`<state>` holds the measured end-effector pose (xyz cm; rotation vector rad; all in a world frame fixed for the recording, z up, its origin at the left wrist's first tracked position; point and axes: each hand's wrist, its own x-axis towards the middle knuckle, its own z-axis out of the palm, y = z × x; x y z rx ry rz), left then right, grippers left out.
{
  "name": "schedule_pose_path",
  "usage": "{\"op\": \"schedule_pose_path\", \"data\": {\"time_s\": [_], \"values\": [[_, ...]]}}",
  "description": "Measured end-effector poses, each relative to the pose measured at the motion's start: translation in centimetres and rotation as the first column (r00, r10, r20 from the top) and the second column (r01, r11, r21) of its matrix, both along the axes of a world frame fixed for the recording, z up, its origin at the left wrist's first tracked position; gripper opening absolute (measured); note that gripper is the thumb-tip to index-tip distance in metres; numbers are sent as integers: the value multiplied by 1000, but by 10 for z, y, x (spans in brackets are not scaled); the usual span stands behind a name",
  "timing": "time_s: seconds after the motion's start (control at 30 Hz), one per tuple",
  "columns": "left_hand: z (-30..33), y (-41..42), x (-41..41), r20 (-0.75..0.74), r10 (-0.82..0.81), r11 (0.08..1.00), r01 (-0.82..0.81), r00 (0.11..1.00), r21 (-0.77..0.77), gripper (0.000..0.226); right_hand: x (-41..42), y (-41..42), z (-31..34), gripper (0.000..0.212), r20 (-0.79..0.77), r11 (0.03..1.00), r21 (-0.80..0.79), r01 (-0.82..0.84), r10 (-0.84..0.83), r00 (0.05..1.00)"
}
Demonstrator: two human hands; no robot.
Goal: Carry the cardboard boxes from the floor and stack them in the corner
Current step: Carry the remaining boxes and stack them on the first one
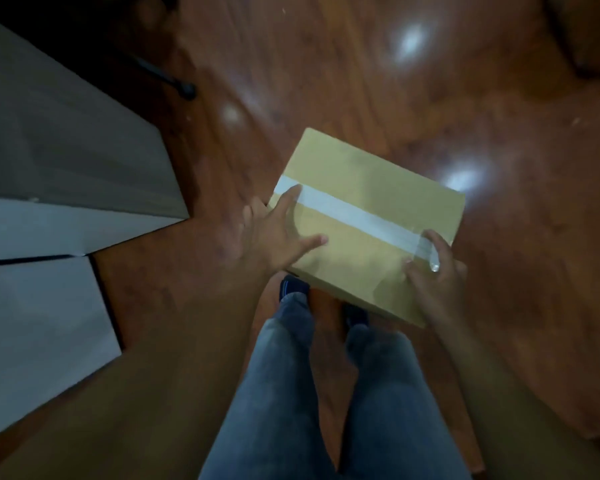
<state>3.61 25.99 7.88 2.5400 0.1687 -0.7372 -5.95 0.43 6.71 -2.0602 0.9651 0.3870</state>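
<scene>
A tan cardboard box (368,188) with a strip of clear tape across its top lies in front of my feet, over the wooden floor. My left hand (278,233) lies spread on the box's left edge, with fingers over the top and the tape. My right hand (433,271) grips the box's near right corner, with the thumb on top. Whether the box rests on the floor or is slightly lifted, I cannot tell.
A grey and white cabinet (59,188) stands at the left, with a lower white block (39,334) beside it. A dark cable (174,81) lies on the reddish floor (499,133) behind. My legs in jeans (326,393) fill the bottom centre.
</scene>
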Motion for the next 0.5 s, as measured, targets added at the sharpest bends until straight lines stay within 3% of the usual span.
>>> {"op": "schedule_pose_path", "data": {"time_s": [0.13, 0.3, 0.4, 0.5], "values": [[91, 10, -48, 95, 181, 983, -181, 979, -9, 94, 7, -2, 99, 62, 60, 988, -7, -155, 155, 986], [159, 37, -140, 185, 404, 910, -414, 896, 19, 94, -6, 26, 170, 59, 132, 921, -3, -389, 386, 913], [187, 61, -219, 253, 532, 827, -560, 808, 50, 97, -38, 57, 192, 62, 202, 787, -16, -617, 606, 769], [208, 88, -306, 278, 705, 663, -745, 652, 66, 100, -71, 106, 207, 63, 207, 588, 0, -809, 791, 575]]}}
